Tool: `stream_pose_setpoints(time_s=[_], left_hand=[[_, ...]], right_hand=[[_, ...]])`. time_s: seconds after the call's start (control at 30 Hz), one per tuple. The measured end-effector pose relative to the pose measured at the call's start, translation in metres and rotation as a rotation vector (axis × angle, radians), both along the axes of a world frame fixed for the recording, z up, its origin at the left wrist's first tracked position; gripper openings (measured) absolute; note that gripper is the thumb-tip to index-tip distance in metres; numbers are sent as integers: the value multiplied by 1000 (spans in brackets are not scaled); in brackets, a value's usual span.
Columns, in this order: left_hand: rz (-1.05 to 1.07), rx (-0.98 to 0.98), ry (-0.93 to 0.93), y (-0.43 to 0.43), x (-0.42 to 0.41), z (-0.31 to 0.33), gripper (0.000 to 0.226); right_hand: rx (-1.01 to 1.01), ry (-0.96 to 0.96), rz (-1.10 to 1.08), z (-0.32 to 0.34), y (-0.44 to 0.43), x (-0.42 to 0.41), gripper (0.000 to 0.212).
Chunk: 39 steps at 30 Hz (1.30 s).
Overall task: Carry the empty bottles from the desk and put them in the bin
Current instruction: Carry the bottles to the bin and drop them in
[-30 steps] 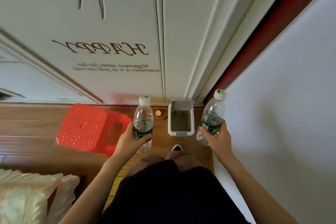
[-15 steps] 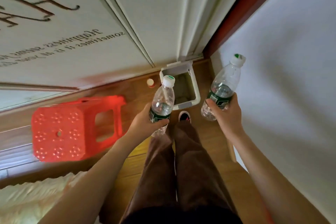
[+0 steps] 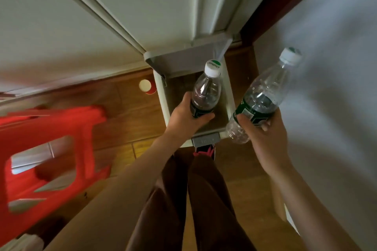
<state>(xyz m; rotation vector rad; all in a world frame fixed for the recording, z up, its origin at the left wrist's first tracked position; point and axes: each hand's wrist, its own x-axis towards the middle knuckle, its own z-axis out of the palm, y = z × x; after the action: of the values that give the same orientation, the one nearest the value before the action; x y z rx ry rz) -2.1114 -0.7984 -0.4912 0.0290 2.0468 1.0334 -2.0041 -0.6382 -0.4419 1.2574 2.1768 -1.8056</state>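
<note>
While wrapped around the green label, fingers (image 3: 206, 117) of the left hand (image 3: 184, 116) gripped 1 clear bottle (image 3: 206, 93), cap pointing away, held over the open white bin (image 3: 161, 96). Curled likewise, fingers (image 3: 265, 124) of the right hand (image 3: 267, 138) clasped a 2nd bottle (image 3: 261, 96), tilted, just right of the bin's rim, near the grey wall (image 3: 336, 87). Beyond the bin, propped up against the white door (image 3: 142, 6), stood its lid (image 3: 183, 57). On the wooden floor (image 3: 126, 108), left of the bin, lay a small red cup (image 3: 147, 87) and a red stool (image 3: 51, 149).
</note>
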Motion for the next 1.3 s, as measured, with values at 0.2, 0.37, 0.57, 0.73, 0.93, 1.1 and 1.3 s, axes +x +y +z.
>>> stream_pose_setpoints(time_s=[0.2, 0.37, 0.57, 0.73, 0.93, 1.1, 1.3], left_hand=[[113, -9, -73, 20, 6, -59, 73], [170, -18, -118, 38, 8, -83, 72], [191, -35, -119, 43, 6, -90, 73], [183, -58, -106, 42, 6, -89, 74], [0, -78, 196, 19, 5, -37, 58], [64, -68, 434, -20, -1, 12, 41], [227, -184, 488, -52, -8, 9, 41]], right_hand=[[-79, 11, 43, -25, 21, -3, 59], [-145, 46, 72, -29, 24, -1, 67], [-151, 43, 103, -27, 23, 1, 62], [-156, 24, 111, -23, 22, -2, 61], [-134, 0, 115, -7, 14, -6, 58], [-141, 6, 102, 12, 3, -13, 49], [-161, 62, 121, 18, -14, -27, 50]])
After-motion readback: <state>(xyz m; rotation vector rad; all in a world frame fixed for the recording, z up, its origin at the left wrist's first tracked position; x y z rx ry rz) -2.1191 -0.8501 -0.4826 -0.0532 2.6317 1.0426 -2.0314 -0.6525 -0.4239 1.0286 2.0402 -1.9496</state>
